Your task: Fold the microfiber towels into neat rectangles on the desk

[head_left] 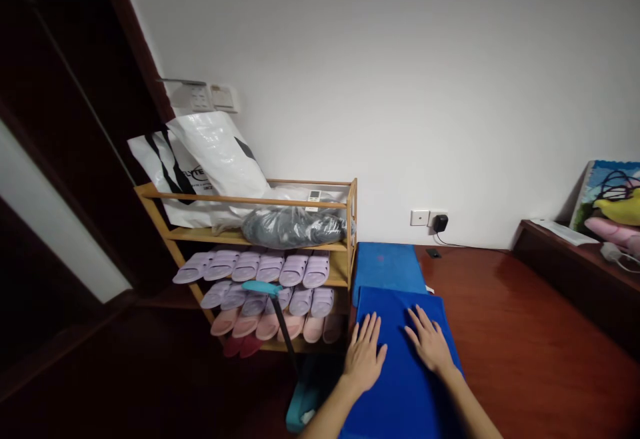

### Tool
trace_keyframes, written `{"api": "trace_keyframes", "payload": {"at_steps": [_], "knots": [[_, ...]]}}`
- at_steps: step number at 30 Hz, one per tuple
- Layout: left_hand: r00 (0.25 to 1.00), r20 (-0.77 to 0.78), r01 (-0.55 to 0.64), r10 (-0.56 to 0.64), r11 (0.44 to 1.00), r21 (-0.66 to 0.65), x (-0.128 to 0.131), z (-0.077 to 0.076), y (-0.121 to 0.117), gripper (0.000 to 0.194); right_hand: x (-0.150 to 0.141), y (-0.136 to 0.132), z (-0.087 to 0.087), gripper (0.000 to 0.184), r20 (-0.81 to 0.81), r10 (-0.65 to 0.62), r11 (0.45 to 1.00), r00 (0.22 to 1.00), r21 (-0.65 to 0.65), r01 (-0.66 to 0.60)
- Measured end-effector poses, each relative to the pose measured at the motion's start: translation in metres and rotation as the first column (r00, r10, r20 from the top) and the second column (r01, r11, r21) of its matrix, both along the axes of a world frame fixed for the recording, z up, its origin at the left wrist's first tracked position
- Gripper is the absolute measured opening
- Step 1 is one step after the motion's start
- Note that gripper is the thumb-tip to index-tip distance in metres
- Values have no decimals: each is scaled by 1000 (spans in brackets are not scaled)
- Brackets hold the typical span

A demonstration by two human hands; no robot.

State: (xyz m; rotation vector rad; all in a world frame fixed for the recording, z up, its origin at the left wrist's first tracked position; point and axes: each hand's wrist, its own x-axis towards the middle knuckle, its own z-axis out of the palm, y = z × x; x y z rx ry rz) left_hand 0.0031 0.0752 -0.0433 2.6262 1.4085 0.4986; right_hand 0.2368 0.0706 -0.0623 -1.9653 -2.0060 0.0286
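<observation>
A deep blue cloth (390, 386) lies spread on a wooden surface, with its far edge over a lighter blue folded piece (387, 266) against the wall. On the cloth's left side rests my left hand (364, 356), palm down and fingers stretched forward. My right hand (429, 342) lies flat near the cloth's right edge, its fingers slightly spread. Both hands press on the cloth without gripping it. The near end of the cloth runs out of view at the bottom.
To the left stands a wooden shoe rack (265, 199) with lilac slippers (270, 266), pink slippers (267, 324) and white bags (220, 152). A teal-handled dustpan (300, 406) stands before it. A black plug (440, 224) sits in the wall above the reddish-brown wooden surface (515, 332).
</observation>
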Motion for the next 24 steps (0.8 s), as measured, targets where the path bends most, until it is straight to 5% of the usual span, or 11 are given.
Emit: {"api": "trace_keyframes", "payload": {"at_steps": [5, 8, 11, 16, 24], "knots": [[1000, -18, 22, -22, 1000, -16, -12, -15, 11, 59, 40, 10, -28, 64, 55, -64, 998, 996, 2, 64], [1000, -4, 17, -17, 1000, -19, -15, -19, 10, 59, 62, 18, -30, 72, 115, -168, 985, 979, 69, 161], [1000, -2, 5, -5, 999, -37, -14, -17, 9, 61, 51, 35, -23, 74, 116, -217, 972, 969, 123, 202], [998, -27, -51, 48, 994, -99, -14, -14, 7, 64, 18, 62, -28, 65, 60, -200, 979, 978, -28, 202], [997, -55, -59, 52, 991, -121, -15, -12, 6, 60, 27, 63, -40, 64, 38, -178, 983, 983, -41, 179]]}}
